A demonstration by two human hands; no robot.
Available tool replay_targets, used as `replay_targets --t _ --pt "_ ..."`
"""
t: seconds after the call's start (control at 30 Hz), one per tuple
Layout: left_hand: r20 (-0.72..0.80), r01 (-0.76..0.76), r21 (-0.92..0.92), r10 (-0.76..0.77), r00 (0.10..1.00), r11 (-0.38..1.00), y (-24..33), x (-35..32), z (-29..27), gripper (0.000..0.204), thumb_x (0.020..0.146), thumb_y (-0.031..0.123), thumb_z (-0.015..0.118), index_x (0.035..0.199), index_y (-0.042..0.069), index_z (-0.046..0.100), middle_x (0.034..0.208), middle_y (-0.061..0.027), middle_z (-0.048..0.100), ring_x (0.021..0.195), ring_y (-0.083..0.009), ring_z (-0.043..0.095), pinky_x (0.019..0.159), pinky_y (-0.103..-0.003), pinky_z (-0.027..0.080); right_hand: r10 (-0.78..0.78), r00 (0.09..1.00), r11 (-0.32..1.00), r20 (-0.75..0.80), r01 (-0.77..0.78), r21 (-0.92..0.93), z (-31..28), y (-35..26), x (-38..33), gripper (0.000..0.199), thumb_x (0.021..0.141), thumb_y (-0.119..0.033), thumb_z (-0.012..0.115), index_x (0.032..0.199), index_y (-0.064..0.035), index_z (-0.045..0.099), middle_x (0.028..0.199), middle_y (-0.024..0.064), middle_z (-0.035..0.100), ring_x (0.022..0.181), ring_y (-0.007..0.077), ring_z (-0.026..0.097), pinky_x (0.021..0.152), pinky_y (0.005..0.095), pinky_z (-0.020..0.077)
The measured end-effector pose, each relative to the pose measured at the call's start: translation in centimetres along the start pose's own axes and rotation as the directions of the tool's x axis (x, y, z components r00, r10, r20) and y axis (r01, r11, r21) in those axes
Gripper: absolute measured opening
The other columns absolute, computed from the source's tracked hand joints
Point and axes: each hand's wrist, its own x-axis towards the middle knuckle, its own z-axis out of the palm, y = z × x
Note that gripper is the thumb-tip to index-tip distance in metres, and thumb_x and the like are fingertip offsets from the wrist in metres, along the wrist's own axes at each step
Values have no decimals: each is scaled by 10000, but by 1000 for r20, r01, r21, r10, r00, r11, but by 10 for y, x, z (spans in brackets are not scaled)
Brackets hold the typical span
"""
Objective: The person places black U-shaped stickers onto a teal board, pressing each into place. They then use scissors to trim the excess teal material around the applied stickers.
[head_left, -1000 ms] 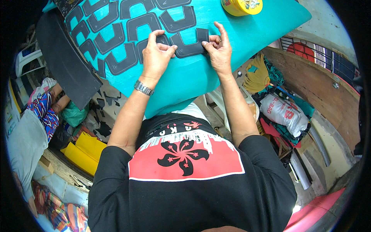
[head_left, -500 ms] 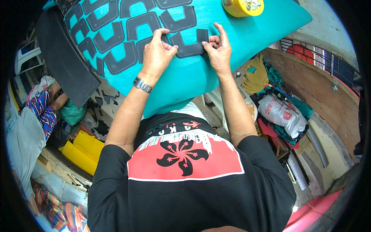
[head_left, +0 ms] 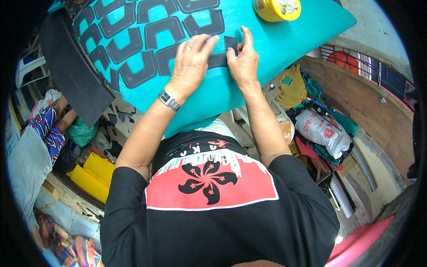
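Flat black U-shaped pieces lie in rows on a turquoise sheet [head_left: 275, 49] that covers the work surface. My right hand [head_left: 244, 62] grips the right arm of the nearest U-shaped piece [head_left: 218, 61] between thumb and curled fingers, with its index finger pointing up. Over the left part of that piece is my left hand [head_left: 191, 66], fingers stretched out and smeared at the tips by motion. It wears a ring and a metal wristwatch [head_left: 169, 100], and hides part of the piece. Another U-shaped piece [head_left: 163, 61] lies just left of the left hand.
A yellow tub [head_left: 276, 10] stands at the back of the sheet. Long black sheet material [head_left: 73, 66] hangs along the left side. Another person's legs [head_left: 62, 113] show at far left. On the right are a straw broom [head_left: 291, 89], a stuffed white bag [head_left: 322, 133] and a wooden board [head_left: 351, 98].
My left hand has moved slightly right and over the piece, its pinched fingers now stretched out. The right hand has shifted slightly left and stays at the piece's right arm.
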Motion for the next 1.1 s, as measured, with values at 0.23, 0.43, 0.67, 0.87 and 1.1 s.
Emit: replay_targets --t 0.23,0.43,0.67,0.87,1.1 --pt "209 -159 -37 163 964 987 -2 -26 20 707 941 495 566 1535 162 379 1622 -142 264 1516 -304 200 1231 -532 134 -353 931 927 -94 335 -167 -4 6 12 796 742 -8 716 1479 -134 443 972 73 635 866 207 609 794 367 518" --pt "212 -212 11 205 956 977 3 -27 23 761 893 681 507 1539 299 382 1641 -193 173 1529 -381 94 1218 -596 60 -48 998 989 40 41 142 -4 10 28 795 727 -21 752 1463 -133 475 902 47 653 855 188 598 808 342 520" --pt "236 -216 54 198 951 975 2 -28 26 781 874 699 511 1537 307 384 1643 -204 156 1527 -394 85 1211 -610 36 -267 949 959 166 244 147 -1 6 38 606 741 -43 706 1307 -250 641 886 -26 683 903 191 579 933 389 405" --pt "216 -207 22 198 956 978 2 -28 23 806 873 683 532 1555 298 341 1638 -201 177 1524 -384 118 1217 -593 54 -417 907 896 -62 398 -198 2 11 46 666 734 -102 776 1361 -230 593 1121 31 659 1124 243 541 1018 451 364" --pt "40 -55 -156 62 997 986 -22 -33 11 758 941 523 571 1546 128 340 1599 -171 315 1495 -326 267 1211 -553 158 -475 878 853 -62 443 -276 29 9 48 739 929 -519 597 1557 -240 325 1615 126 262 1505 392 162 1135 717 40"
